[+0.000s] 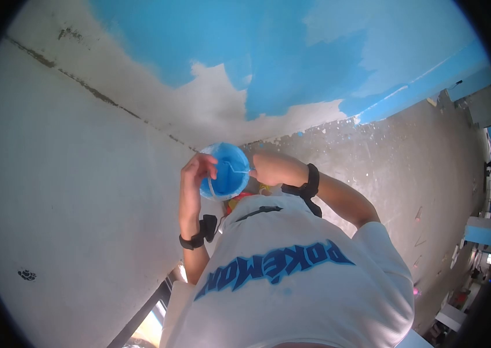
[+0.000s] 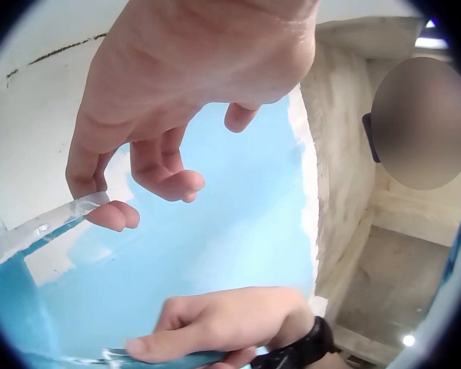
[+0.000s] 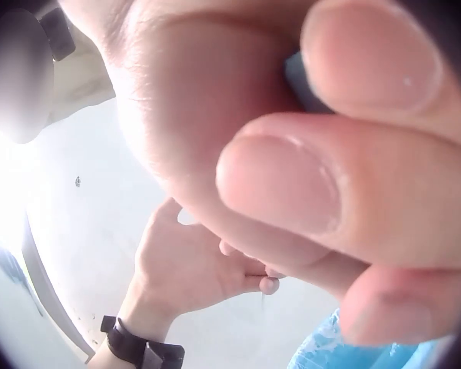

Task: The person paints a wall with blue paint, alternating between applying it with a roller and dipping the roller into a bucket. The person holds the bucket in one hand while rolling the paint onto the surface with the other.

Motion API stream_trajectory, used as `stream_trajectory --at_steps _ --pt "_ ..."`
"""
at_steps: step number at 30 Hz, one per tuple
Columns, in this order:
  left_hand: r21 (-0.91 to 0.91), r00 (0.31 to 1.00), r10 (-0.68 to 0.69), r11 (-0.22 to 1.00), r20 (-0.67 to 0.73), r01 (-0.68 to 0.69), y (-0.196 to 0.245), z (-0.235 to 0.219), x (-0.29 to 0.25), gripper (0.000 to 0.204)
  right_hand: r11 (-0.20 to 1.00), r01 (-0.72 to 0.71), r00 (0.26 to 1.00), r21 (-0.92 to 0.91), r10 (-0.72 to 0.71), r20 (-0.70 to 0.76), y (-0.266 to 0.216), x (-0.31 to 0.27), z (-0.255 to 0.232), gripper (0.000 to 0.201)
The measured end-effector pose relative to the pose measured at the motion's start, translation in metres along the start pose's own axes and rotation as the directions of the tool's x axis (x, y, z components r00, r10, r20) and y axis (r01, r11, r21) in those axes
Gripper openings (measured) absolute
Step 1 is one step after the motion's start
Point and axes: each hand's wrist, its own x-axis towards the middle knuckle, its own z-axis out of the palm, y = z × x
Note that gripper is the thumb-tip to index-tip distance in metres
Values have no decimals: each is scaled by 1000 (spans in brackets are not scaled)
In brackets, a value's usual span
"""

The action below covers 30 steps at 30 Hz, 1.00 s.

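A blue bucket [image 1: 235,152] with a pale rim hangs near the wall corner, blue paint inside. My left hand [image 1: 194,177] pinches its white handle [image 2: 50,227] between thumb and fingertip; the other fingers of that hand [image 2: 177,84] are loosely bent. On the bucket's other side my right hand [image 1: 280,170] grips the blue handle [image 2: 192,359] of a tool whose thin bent wire [image 1: 235,169] reaches into the bucket; its far end is hidden. Close up in the right wrist view, the right fingers [image 3: 292,181] are curled, with the bucket's blue edge [image 3: 323,346] below.
A wall partly painted blue [image 1: 211,35] stands ahead, with bare white patches at its lower edge. A plain white wall [image 1: 83,197] is on the left. The grey floor [image 1: 384,168] spreads to the right, with furniture [image 1: 484,232] at the far side.
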Motion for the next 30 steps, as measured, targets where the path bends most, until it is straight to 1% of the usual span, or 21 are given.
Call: stream_trajectory --at_steps 1,2,4,5,6,7,11,13,14,16,17,18,20,21,23,24,26,27,29,30 --pt "5 1000 -6 1000 16 6 2 1 2 58 1000 -4 1000 21 4 -16 -1 -3 -4 36" --pt "6 1000 -7 1000 24 7 5 5 1 58 1000 -10 1000 25 10 -20 4 0 2 36" --pt "-139 994 46 990 101 -31 16 16 1 47 994 -106 994 4 106 2 21 19 22 38" --pt "-140 993 51 990 107 -36 17 18 2 47 994 -109 994 3 109 -6 27 22 26 38" --pt "-65 995 14 998 96 -8 42 24 19 51 995 -99 995 11 99 -13 22 21 1 38" --pt "4 997 -6 1000 80 6 41 24 21 55 996 -85 996 6 85 -28 23 21 0 39" --pt "30 1000 18 999 25 -19 37 14 26 53 996 -83 996 33 84 -21 25 9 -16 39" --pt "-115 995 5 993 96 6 34 10 28 45 988 -155 987 19 154 51 28 11 -17 39" --pt "-116 995 16 993 96 -4 35 13 28 45 988 -154 987 13 153 43 33 15 -12 39" --pt "-83 992 -3 996 128 14 39 21 26 45 992 -124 992 -16 124 -24 40 20 3 39" --pt "-63 990 -6 998 142 15 37 23 27 45 992 -121 991 30 123 -46 41 19 5 42" --pt "-64 990 1 998 142 8 36 23 29 45 992 -119 991 26 121 -52 42 16 0 42" --pt "-63 996 -8 998 90 13 33 23 29 45 991 -89 996 104 89 -3 43 9 -7 45" --pt "-63 996 -6 998 88 12 35 23 28 45 991 -87 996 102 87 -3 43 8 -9 45" --pt "-143 992 22 990 121 -4 39 24 28 46 987 -127 992 97 124 31 44 6 -13 47" --pt "-144 992 25 989 122 -7 40 25 28 46 987 -128 992 95 125 28 46 8 -10 47" --pt "-173 991 22 985 135 2 40 27 28 46 993 -75 995 92 81 -64 51 12 2 49" --pt "-173 991 23 985 134 0 39 26 30 46 993 -74 995 91 80 -65 52 10 2 49" --pt "-65 999 -7 998 37 9 34 22 34 52 993 -46 998 111 51 -39 57 7 -1 50" --pt "-67 999 -3 998 36 5 36 21 34 52 993 -45 998 107 50 -41 58 2 -5 50"
